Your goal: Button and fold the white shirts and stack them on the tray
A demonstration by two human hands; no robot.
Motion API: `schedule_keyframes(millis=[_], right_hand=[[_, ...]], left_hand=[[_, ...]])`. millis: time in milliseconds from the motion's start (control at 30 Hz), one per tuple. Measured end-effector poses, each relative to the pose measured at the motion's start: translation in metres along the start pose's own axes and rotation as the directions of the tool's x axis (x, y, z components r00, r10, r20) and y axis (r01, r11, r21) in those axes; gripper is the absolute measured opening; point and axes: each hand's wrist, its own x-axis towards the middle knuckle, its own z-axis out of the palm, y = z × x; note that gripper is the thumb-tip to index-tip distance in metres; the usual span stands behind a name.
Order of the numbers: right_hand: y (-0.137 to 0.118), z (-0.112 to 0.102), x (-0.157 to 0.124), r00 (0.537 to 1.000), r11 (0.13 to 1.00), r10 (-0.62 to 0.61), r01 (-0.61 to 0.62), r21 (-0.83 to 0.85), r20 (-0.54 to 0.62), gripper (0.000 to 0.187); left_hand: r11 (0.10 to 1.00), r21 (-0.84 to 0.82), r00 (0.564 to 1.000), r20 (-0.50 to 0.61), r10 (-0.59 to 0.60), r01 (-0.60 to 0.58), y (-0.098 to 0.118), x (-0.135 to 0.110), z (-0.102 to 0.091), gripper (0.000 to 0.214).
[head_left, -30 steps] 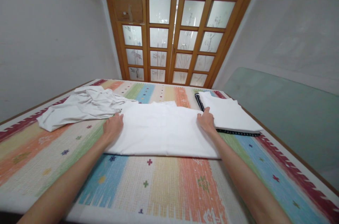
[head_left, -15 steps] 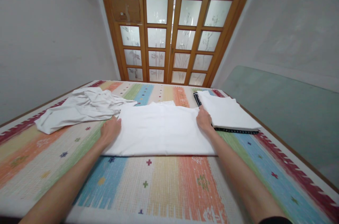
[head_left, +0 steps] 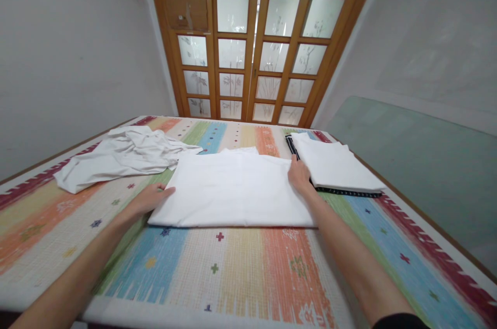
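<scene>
A folded white shirt (head_left: 233,194) lies flat in front of me, its long straight fold nearest me. At its left edge is my left hand (head_left: 149,198), with thumb and fingers slightly apart and the tips just at the cloth. My right hand (head_left: 298,174) pinches the far right corner of the shirt, thumb on top. Left of it, a crumpled white garment (head_left: 124,158) is spread loosely. On the right, a neat stack of folded white cloth (head_left: 337,163) rests over a black piece with a light pattern (head_left: 345,192).
A striped, multicoloured cover (head_left: 240,272) lies over the table or bed beneath everything. Along the right side leans a pale green panel (head_left: 407,153). Wooden doors with glass panes (head_left: 252,54) stand beyond the far edge, between grey walls.
My left hand has slid from near the shirt's far left corner toward me and outward, its grip loosened. My right hand stays at the right corner. The shirt lies nearly as before.
</scene>
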Motion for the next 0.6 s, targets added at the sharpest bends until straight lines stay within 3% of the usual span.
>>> schedule_keyframes(millis=[233,400,600], right_hand=[[0.015,-0.023,-0.058,0.993,0.993,-0.114,0.115,0.040,-0.020,0.050],[0.055,-0.036,-0.100,0.997,0.997,-0.021,0.016,0.069,0.071,0.052],[0.093,-0.024,-0.124,0.994,0.911,-0.064,0.023,0.412,0.087,0.045]], left_hand=[[0.969,-0.235,0.970,0.242,-0.023,0.081,-0.020,-0.041,-0.015,0.074],[0.976,-0.218,0.974,0.221,0.054,-0.004,-0.029,-0.051,-0.017,0.073],[0.972,-0.227,0.980,0.170,0.103,-0.062,-0.030,-0.056,-0.012,0.067]])
